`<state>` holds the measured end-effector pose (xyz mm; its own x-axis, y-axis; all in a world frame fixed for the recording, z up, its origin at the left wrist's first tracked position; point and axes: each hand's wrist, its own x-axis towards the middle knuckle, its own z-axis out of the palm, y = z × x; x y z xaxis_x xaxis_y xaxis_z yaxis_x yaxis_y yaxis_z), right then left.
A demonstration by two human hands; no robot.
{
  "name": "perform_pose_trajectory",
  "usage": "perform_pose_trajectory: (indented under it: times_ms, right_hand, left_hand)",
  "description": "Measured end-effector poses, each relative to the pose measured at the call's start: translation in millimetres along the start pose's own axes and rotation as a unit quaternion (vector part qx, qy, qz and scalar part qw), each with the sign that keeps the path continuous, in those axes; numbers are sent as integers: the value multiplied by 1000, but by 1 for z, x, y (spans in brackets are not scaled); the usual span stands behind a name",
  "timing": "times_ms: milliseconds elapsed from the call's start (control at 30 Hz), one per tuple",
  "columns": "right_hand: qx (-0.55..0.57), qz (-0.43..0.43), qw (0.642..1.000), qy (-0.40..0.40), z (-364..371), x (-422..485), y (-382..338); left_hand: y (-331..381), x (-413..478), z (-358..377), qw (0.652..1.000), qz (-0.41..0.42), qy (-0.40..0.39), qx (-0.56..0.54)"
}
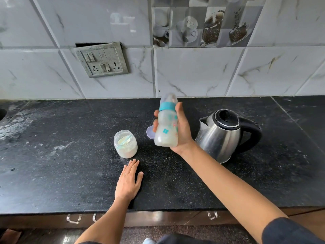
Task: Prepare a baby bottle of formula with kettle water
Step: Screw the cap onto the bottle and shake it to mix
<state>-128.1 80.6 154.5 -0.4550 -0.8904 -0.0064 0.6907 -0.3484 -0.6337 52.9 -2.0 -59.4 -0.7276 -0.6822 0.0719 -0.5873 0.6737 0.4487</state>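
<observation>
right hand [181,131] wraps the capped bottle [167,124] aloft, likely to shake it; left hand [129,180] lies flat and empty, bracing on the surface [70,173].

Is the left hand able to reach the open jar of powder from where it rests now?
Probably yes. The left hand lies flat and empty on the counter, just in front of the open jar, and nothing stands between them. The right hand holds the bottle off to the side.

Right hand [182,127] holds capped baby bottle [167,124] above surface [70,164], milky liquid inside. Left hand [129,180] flat on surface. Open formula jar [125,144] left, kettle [226,134] right.
</observation>
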Motion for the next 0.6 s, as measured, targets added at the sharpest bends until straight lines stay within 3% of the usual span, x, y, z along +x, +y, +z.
perform_pose_trajectory:
  times_ms: [167,333,467,600]
  right_hand:
    - [134,-34,986,91,-5,28,-21]
    - [6,31,999,23,-10,1,3]
    - [68,-2,997,30,-7,14,-12]
    - [27,25,999,-16,1,3,-4]
  left_hand:
    - [-1,0,0,1000,3,-2,4]
    - [0,0,0,1000,0,2,2]
    - [0,0,1,1000,2,1,6]
    - [-1,0,1,1000,2,-5,3]
